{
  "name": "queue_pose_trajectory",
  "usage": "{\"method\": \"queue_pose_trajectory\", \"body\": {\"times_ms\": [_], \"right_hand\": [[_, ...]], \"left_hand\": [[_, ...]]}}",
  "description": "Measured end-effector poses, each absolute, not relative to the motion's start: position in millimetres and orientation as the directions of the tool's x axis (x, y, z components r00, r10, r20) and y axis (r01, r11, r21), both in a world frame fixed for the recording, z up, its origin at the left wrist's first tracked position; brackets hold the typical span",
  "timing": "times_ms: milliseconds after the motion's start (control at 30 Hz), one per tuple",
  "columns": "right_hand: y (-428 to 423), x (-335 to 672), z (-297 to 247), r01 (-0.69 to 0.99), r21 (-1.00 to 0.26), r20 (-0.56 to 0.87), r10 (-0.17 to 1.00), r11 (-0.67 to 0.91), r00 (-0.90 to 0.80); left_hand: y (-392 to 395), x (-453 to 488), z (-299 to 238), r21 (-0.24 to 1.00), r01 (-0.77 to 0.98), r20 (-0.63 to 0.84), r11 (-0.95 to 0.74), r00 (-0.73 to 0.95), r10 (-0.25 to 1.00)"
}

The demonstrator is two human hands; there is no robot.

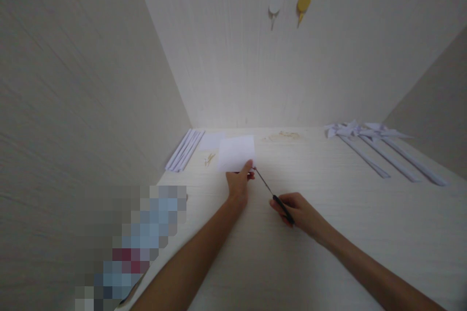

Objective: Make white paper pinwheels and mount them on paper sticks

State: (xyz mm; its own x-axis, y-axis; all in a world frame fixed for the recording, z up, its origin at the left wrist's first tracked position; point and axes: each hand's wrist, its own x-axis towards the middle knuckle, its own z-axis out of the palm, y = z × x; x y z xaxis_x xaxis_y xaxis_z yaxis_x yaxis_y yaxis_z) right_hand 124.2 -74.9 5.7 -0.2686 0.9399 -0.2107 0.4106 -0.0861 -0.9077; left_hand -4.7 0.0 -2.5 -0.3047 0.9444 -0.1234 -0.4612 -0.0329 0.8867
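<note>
My left hand (pixel 239 183) pinches the near right corner of a white square sheet of paper (pixel 236 152), holding it just above the pale desk top (pixel 328 233). My right hand (pixel 297 211) is closed round the black handles of a pair of scissors (pixel 273 197). The thin blades point up and left, and their tip meets the paper's corner right by my left fingers.
Several folded white paper strips (pixel 184 149) lie at the back left by the side wall. Finished white paper pinwheels on long sticks (pixel 379 148) lie at the back right. A white hook (pixel 274 8) and a yellow hook (pixel 303 6) hang on the back wall.
</note>
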Motion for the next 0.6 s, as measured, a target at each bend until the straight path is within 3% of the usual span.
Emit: {"method": "queue_pose_trajectory", "body": {"times_ms": [600], "right_hand": [[-75.2, 124.5, 3.7, 0.394, -0.916, -0.198, 0.942, -0.079, -0.271]], "left_hand": [[-1.4, -4.4, 1.5, 0.883, -0.467, -0.116, -0.044, -0.307, 0.945]]}}
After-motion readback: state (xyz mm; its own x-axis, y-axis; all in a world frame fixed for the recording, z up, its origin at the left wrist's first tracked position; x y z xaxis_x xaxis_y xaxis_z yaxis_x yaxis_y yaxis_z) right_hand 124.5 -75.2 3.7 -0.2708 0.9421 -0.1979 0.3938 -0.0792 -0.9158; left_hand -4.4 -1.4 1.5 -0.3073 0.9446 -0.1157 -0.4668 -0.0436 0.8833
